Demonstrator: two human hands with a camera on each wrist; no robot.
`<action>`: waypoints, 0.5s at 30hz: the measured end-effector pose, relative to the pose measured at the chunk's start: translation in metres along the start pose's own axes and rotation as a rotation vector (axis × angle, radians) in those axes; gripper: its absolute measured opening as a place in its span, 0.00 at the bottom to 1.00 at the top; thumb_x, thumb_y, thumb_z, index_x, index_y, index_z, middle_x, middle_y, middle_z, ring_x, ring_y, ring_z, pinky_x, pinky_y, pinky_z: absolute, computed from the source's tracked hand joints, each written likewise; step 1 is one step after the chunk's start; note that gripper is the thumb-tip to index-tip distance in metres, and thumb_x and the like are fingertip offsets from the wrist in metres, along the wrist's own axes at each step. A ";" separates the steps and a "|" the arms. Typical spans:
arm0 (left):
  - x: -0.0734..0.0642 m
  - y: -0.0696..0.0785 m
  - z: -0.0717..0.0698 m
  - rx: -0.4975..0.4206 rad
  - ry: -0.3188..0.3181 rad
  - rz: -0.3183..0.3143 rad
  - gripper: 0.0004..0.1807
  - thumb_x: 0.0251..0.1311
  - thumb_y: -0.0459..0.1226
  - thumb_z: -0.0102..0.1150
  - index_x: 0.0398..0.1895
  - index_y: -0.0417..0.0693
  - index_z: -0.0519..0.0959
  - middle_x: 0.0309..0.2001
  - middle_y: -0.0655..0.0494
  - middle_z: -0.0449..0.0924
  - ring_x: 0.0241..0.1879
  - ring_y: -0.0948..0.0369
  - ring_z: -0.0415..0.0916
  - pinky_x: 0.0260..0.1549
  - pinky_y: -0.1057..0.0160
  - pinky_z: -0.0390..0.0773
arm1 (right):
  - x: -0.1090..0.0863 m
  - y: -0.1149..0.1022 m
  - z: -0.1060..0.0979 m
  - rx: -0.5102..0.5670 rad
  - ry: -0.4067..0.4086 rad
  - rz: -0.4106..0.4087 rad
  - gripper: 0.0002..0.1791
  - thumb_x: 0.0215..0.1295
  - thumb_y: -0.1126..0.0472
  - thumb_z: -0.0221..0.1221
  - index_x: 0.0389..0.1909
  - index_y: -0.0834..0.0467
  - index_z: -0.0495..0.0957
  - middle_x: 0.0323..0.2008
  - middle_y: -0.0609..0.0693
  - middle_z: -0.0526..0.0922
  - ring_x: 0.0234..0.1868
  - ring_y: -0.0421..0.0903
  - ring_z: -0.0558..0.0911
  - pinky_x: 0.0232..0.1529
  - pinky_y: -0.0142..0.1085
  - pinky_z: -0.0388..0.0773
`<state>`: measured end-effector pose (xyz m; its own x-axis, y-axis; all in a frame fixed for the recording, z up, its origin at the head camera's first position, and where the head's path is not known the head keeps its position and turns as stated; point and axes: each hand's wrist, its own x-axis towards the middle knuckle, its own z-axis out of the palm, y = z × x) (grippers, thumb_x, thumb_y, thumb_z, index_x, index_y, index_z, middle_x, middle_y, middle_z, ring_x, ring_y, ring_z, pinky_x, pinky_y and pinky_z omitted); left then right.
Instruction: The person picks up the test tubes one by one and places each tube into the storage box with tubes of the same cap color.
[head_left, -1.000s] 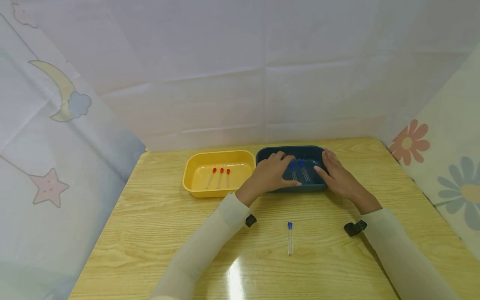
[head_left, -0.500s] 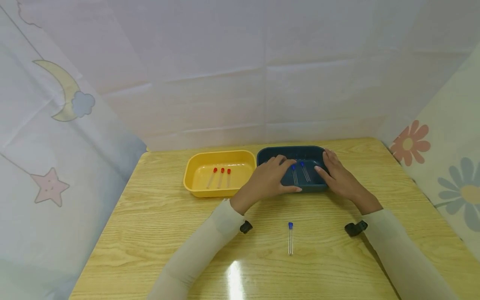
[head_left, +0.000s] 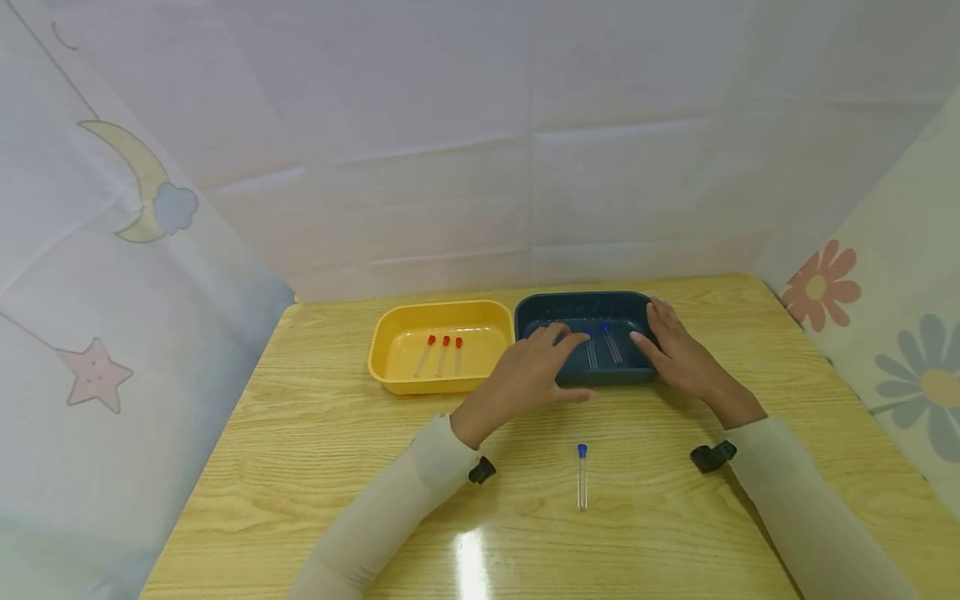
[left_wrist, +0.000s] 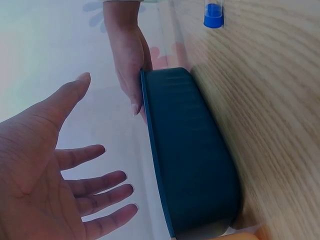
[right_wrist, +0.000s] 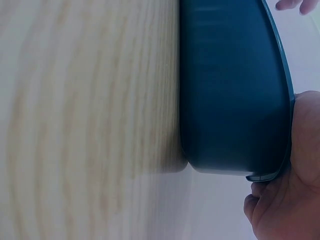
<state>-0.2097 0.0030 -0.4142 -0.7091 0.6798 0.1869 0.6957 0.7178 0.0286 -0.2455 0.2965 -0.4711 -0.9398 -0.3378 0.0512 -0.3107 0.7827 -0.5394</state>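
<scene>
My left hand [head_left: 517, 375] hovers with spread fingers over the near left part of a dark blue tray [head_left: 622, 379]. In the left wrist view, nothing touches its bare palm and fingers. My right hand [head_left: 678, 354] grips the tray's right end, thumb over the rim and fingers along the outer side, as the right wrist view also shows. Inside the tray lie clear test tubes with blue caps, one [head_left: 611, 343] beside another [head_left: 592, 350]; my left hand covers part of the tray floor. Closer to me, a blue-capped test tube [head_left: 582, 479] lies on the table.
A yellow tray [head_left: 382, 367] stands right beside the dark blue tray on the left, holding red-capped test tubes [head_left: 442, 358]. Both sit near the back of a wood-grain table [head_left: 300, 467], with patterned cloth walls [head_left: 412, 167] behind and at the sides.
My left hand has drawn back towards me and slightly left from over the dark blue tray, its fingers and thumb spreading wider. The right hand has stayed on the tray's end.
</scene>
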 end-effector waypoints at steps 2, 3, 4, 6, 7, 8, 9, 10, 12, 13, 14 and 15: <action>-0.003 0.001 0.001 -0.019 0.004 0.002 0.49 0.57 0.71 0.59 0.77 0.56 0.66 0.66 0.52 0.70 0.56 0.58 0.75 0.43 0.64 0.82 | 0.000 0.000 0.000 0.005 0.004 -0.002 0.44 0.83 0.41 0.38 0.80 0.66 0.31 0.80 0.58 0.24 0.79 0.63 0.29 0.71 0.70 0.40; -0.004 0.001 0.001 -0.027 0.008 0.004 0.49 0.57 0.71 0.59 0.76 0.56 0.66 0.66 0.52 0.71 0.55 0.58 0.75 0.42 0.64 0.82 | 0.000 0.001 0.000 0.006 0.006 -0.003 0.44 0.83 0.41 0.38 0.80 0.66 0.31 0.80 0.58 0.25 0.79 0.63 0.29 0.71 0.70 0.40; -0.005 0.002 0.001 -0.031 0.009 0.004 0.49 0.57 0.71 0.59 0.76 0.56 0.66 0.65 0.52 0.71 0.55 0.58 0.75 0.41 0.64 0.82 | 0.000 0.001 0.001 0.009 0.007 -0.003 0.44 0.83 0.41 0.38 0.80 0.66 0.31 0.80 0.58 0.25 0.79 0.62 0.29 0.71 0.70 0.40; -0.008 0.003 0.001 -0.043 0.016 0.003 0.48 0.57 0.70 0.61 0.76 0.55 0.67 0.65 0.52 0.71 0.55 0.58 0.76 0.40 0.64 0.82 | 0.000 0.001 0.001 0.010 0.010 -0.008 0.44 0.83 0.41 0.38 0.80 0.66 0.31 0.80 0.58 0.25 0.79 0.62 0.29 0.71 0.70 0.40; -0.010 0.003 0.001 -0.041 0.018 0.004 0.48 0.57 0.70 0.60 0.76 0.55 0.67 0.65 0.52 0.71 0.54 0.58 0.76 0.40 0.64 0.82 | 0.000 0.001 0.001 0.009 0.011 -0.009 0.44 0.83 0.41 0.38 0.80 0.66 0.31 0.80 0.58 0.25 0.79 0.62 0.29 0.71 0.70 0.40; -0.011 0.004 0.000 -0.042 0.021 0.005 0.48 0.57 0.70 0.61 0.75 0.55 0.68 0.65 0.52 0.72 0.54 0.58 0.76 0.39 0.64 0.81 | 0.001 0.001 0.000 0.008 0.013 -0.009 0.44 0.83 0.41 0.38 0.80 0.66 0.31 0.80 0.58 0.25 0.80 0.61 0.29 0.71 0.69 0.40; -0.012 0.004 0.000 -0.040 0.022 0.005 0.48 0.57 0.70 0.60 0.75 0.55 0.68 0.65 0.52 0.72 0.54 0.58 0.76 0.38 0.64 0.81 | 0.001 0.000 0.000 0.008 0.013 -0.009 0.44 0.83 0.41 0.38 0.80 0.66 0.32 0.80 0.58 0.25 0.80 0.61 0.29 0.71 0.69 0.40; -0.013 0.005 0.000 -0.039 0.019 0.005 0.48 0.57 0.70 0.61 0.75 0.55 0.68 0.65 0.52 0.72 0.54 0.58 0.76 0.38 0.64 0.81 | 0.000 0.000 0.000 0.009 0.015 -0.011 0.44 0.83 0.41 0.38 0.80 0.66 0.32 0.80 0.58 0.26 0.80 0.61 0.29 0.71 0.69 0.40; -0.016 0.006 0.000 -0.035 0.011 0.004 0.48 0.57 0.71 0.60 0.75 0.56 0.68 0.65 0.52 0.72 0.53 0.58 0.76 0.37 0.65 0.81 | 0.000 0.000 0.000 0.009 0.016 -0.015 0.44 0.83 0.41 0.38 0.79 0.67 0.32 0.80 0.59 0.26 0.80 0.61 0.29 0.71 0.69 0.39; -0.018 0.006 0.001 -0.033 0.007 0.005 0.48 0.57 0.71 0.60 0.75 0.55 0.68 0.65 0.52 0.72 0.53 0.58 0.76 0.37 0.65 0.81 | -0.001 0.000 0.000 0.011 0.015 -0.016 0.44 0.83 0.41 0.38 0.79 0.67 0.32 0.80 0.59 0.26 0.79 0.62 0.29 0.72 0.69 0.39; -0.019 0.007 0.001 -0.035 0.002 0.005 0.48 0.57 0.71 0.60 0.75 0.56 0.68 0.65 0.53 0.72 0.53 0.58 0.76 0.37 0.65 0.81 | -0.001 -0.001 0.000 0.012 0.015 -0.016 0.44 0.83 0.41 0.38 0.79 0.67 0.32 0.80 0.59 0.26 0.79 0.62 0.29 0.72 0.69 0.39; -0.021 0.008 0.001 -0.029 -0.002 0.006 0.48 0.57 0.71 0.59 0.75 0.56 0.68 0.65 0.53 0.72 0.53 0.59 0.76 0.37 0.66 0.81 | -0.001 -0.001 0.000 0.013 0.015 -0.017 0.44 0.83 0.42 0.38 0.79 0.67 0.32 0.80 0.59 0.25 0.79 0.63 0.29 0.71 0.69 0.39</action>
<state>-0.1894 -0.0057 -0.4187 -0.7049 0.6847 0.1850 0.7032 0.7088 0.0557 -0.2441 0.2964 -0.4704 -0.9364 -0.3431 0.0730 -0.3249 0.7699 -0.5492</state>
